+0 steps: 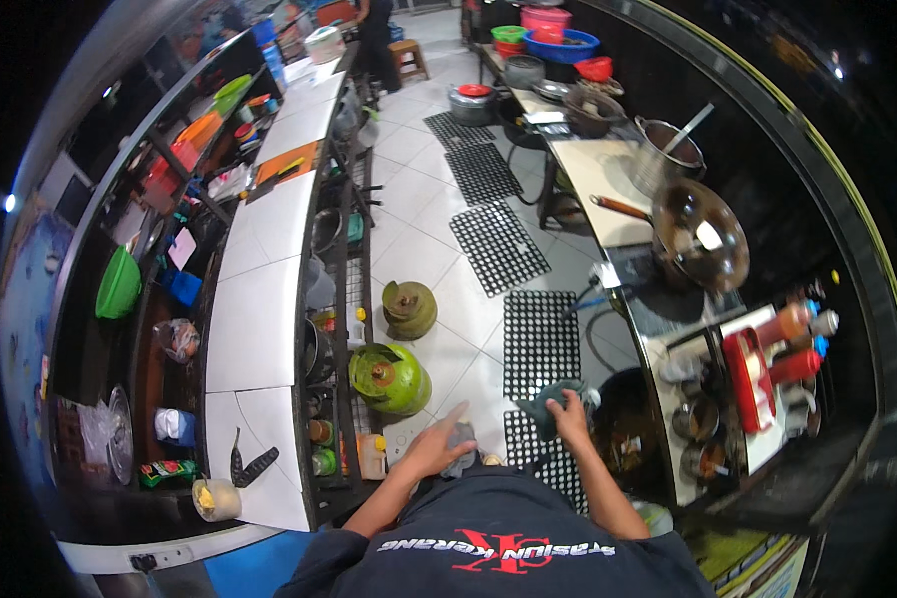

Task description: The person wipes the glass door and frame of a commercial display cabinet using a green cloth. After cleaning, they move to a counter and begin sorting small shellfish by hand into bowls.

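My right hand (568, 424) is closed around a bunched dark green cloth (544, 407), held above a black perforated rubber mat (542, 344). My left hand (439, 447) holds nothing; its fingers are apart over the white tiled floor. Just beyond it, to the left, stands a bright green gas cylinder (400, 383). A second gas cylinder (410, 310), duller olive green, is behind that one. Both stand on the tiles close to the shelf under the left counter. A greyish shape under my left hand is partly hidden, and I cannot tell what it is.
The white-tiled counter (253, 329) on my left bears long dark pods (254, 465) and an orange cutting board (288, 166) with knives. At right, a wok (699, 235) with a wooden handle, a tall pot (665, 153) and sauce bottles (796, 365) line the cooking side. A person (377, 45) stands far back.
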`<state>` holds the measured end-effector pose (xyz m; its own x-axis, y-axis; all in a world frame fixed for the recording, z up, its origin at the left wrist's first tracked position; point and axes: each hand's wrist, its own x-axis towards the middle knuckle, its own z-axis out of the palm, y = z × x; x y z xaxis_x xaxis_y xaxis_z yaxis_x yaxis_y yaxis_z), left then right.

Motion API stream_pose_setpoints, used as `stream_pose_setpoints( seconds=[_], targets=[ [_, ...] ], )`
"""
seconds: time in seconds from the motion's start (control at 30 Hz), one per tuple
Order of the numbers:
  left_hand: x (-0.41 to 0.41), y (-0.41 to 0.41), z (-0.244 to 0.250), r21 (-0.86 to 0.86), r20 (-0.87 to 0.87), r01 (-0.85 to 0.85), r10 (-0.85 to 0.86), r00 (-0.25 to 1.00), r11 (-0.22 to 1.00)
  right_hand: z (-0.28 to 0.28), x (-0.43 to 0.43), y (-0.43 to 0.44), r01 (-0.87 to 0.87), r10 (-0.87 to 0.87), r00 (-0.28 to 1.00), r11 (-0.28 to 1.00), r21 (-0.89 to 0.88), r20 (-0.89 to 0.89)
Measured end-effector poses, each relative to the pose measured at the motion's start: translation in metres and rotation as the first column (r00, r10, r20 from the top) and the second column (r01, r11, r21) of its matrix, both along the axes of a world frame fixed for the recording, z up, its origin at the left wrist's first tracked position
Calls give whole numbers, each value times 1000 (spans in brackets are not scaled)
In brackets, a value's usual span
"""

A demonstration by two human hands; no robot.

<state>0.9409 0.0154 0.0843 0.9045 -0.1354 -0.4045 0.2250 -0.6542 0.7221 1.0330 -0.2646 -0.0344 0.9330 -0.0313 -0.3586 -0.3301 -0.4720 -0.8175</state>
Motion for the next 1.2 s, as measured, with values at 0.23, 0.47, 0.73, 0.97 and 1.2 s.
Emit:
stream_pose_setpoints(
  seconds=[0.23,0.47,0.73,0.97,1.2],
  targets=[
    [159,23,-27,-19,209,-33,36,977,999,37,140,125,-474,501,862,740,476,78],
    [337,99,-25,-35,189,30,-23,982,999,84,304,176,-368,410,911,758,538,46],
    [485,143,24,-394,355,204,-56,933,896,45,455,189,20,100,982,785,619,-159],
    [612,177,11,-412,397,170,9,918,895,24,598,253,221,366,775,607,764,-515],
    [733,240,6,-458,149,-211,309,939,864,52,748,332,88,387,800,681,727,-459]
  ],
)
